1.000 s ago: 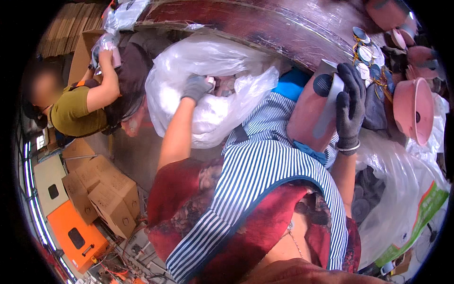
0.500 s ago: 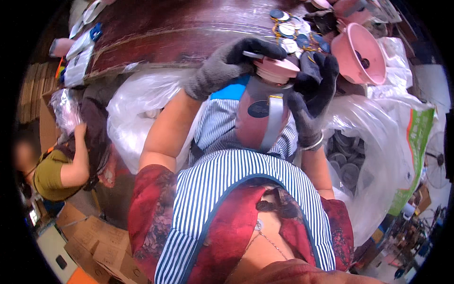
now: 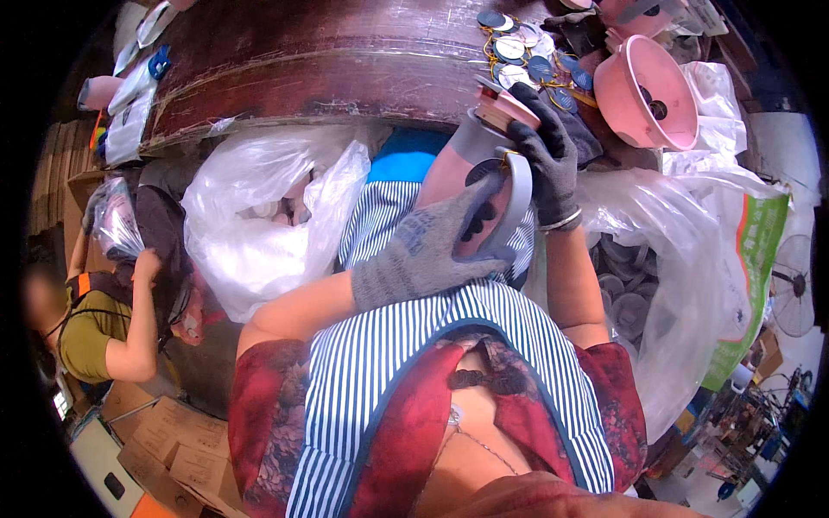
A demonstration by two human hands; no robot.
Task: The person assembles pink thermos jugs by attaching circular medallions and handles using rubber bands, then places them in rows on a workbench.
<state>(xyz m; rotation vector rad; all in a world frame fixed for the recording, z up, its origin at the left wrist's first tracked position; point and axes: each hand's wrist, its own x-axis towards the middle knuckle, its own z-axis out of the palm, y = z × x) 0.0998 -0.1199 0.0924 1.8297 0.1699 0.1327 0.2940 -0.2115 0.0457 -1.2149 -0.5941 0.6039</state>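
Note:
A pink and grey jug [image 3: 439, 180] leans across my lap, its top tilted away toward the table. My gloved left hand [image 3: 432, 246] is closed round the jug's lower body, beside the grey handle [image 3: 522, 190]. Yellow string is looped at the top of that handle, and a dark round tag [image 3: 481, 171] lies against the body, partly covered by my left fingers. At the top, my gloved right hand [image 3: 550, 160] grips the edge of the pink lid [image 3: 508, 107], which sits at the jug's mouth. The jug's base is hidden behind my left hand.
Round tags with yellow strings [image 3: 511, 50] lie on the dark red table [image 3: 302, 73], near a pink basin [image 3: 635, 108]. Plastic bags flank me: one at left [image 3: 229, 224], another at right [image 3: 691, 259] holding grey round parts. A co-worker [image 3: 104, 337] sits at far left.
My left hand has moved from the lid down to the jug's body. The right hand has gone up from the jug's side to the lid. The jug now tilts more.

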